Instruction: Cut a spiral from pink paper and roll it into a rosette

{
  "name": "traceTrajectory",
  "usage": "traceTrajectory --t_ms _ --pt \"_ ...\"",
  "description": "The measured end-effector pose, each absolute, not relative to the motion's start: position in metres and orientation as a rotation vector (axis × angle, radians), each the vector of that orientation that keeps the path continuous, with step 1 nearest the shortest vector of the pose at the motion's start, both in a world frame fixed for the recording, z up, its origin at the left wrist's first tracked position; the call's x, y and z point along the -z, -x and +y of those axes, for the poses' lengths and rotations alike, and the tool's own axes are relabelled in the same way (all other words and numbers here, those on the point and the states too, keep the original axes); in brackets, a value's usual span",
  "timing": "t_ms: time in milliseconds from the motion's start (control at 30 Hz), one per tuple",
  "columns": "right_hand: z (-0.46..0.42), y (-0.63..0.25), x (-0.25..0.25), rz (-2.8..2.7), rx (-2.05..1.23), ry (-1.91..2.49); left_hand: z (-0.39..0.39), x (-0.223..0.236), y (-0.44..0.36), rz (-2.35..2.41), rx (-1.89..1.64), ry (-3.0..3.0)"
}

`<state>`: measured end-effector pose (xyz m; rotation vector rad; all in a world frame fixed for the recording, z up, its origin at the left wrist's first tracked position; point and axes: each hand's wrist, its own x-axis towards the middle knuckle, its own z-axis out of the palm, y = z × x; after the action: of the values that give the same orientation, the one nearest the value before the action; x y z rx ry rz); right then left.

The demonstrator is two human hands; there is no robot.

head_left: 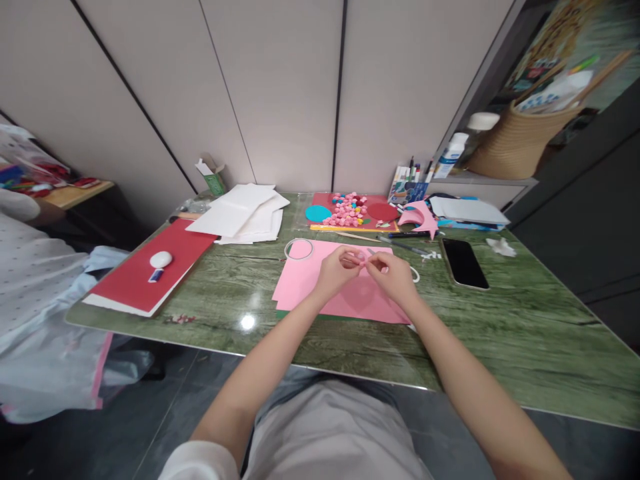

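Above the pink paper sheets, my left hand and my right hand meet fingertip to fingertip. Both are closed in a pinch on a small pink piece, mostly hidden by the fingers; it looks like paper. A green sheet shows from under the pink ones. A thin round ring lies at their upper left corner. Just beyond my hands, many small crumpled-looking pink pieces, with a few blue and yellow ones, are heaped on a red sheet.
To the left are white papers and a red board carrying a white round object. Pens, a pink paper offcut and a phone lie right. Another person's clothing shows far left.
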<state>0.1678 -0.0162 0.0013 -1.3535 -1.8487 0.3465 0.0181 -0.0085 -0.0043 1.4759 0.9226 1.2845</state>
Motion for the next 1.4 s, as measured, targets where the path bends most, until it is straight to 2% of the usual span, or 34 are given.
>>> traceTrajectory --t_ms 400,700,900,1167,1400 --pt "-0.018 -0.171 -0.007 -1.862 -0.309 1.277 -0.007 0.010 -0.016 0.969 -1.253 -1.523" --pt "-0.022 -0.170 -0.006 -2.193 0.082 1.258 -0.014 0.005 -0.013 1.088 -1.218 -1.784" --pt "-0.020 -0.171 0.000 -2.258 0.186 1.266 -0.015 0.006 -0.013 1.130 -1.201 -1.849" --pt "-0.019 -0.175 -0.007 -2.199 0.103 1.220 -0.008 0.009 -0.014 0.963 -1.248 -1.552" --pt "-0.018 -0.174 -0.012 -1.988 -0.272 1.185 -0.003 0.011 -0.018 0.785 -1.247 -1.141"
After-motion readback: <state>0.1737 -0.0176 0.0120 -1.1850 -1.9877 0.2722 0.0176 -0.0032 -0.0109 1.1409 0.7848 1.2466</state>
